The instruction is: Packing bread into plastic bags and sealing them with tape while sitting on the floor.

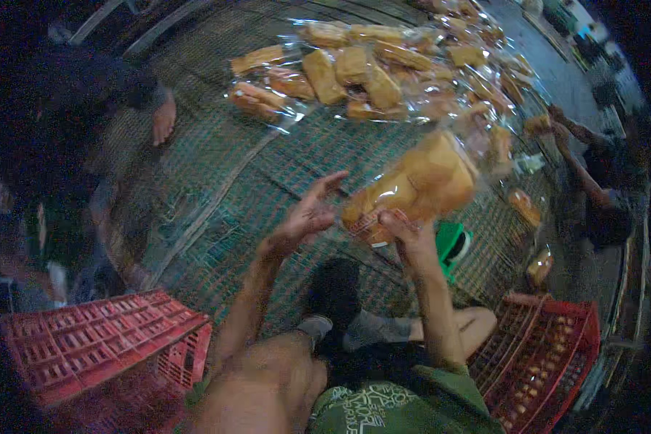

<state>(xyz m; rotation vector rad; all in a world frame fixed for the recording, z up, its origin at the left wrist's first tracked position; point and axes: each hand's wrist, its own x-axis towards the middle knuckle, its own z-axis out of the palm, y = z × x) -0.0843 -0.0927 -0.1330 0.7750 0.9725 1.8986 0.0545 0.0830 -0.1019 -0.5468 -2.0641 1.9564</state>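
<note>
My right hand [412, 233] grips a loaf of bread in a clear plastic bag [417, 184], its thumb on the near end, where the bag bears red print. Just left of the bag's near end is my left hand [314, 209], fingers apart and holding nothing. Beyond them, many bagged breads [352, 65] lie heaped on a woven mat [222, 163]. A green object with a dark and white part [451, 249] sits beside my right wrist, partly hidden by the arm.
Red plastic crates stand at the left [108, 342] and right [548, 358]. Single bagged breads [525, 206] lie at the right. One person's hand [164, 120] is at the left; another person's hands [559, 122] are at the right, near a bread.
</note>
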